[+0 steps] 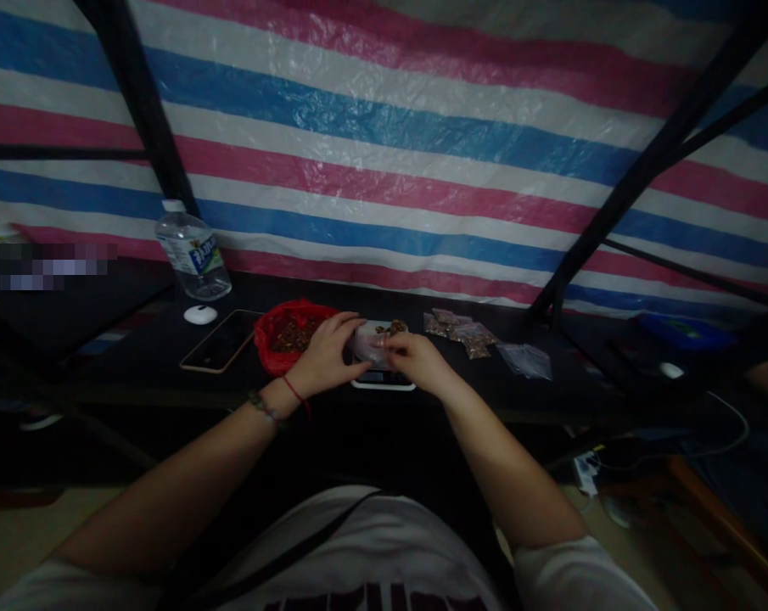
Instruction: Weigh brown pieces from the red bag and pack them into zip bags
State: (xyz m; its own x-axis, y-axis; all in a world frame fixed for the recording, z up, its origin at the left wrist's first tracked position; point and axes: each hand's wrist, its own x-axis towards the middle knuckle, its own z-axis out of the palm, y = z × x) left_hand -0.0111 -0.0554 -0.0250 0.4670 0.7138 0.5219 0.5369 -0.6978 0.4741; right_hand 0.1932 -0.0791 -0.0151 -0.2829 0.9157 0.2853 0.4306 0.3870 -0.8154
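My right hand (418, 363) pinches a small clear plastic bag (372, 346) above a white kitchen scale (384, 387). My left hand (327, 352) is at the bag's left side, thumb and forefinger apart in a C shape. Whether its fingertips touch the bag is too dim to tell. Small brown pieces (395, 326) lie at the back of the scale. Beside my left hand sits a red plastic bag (266, 344), open at the top, with many brown bits (289, 338) inside.
Filled small bags (469, 333) and flat clear bags (527, 361) lie to the right on the black table (333, 293). On the left are a phone (221, 341), a white mouse (200, 315) and a clear plastic bottle (193, 255). Black metal bars (606, 191) slant up at both sides.
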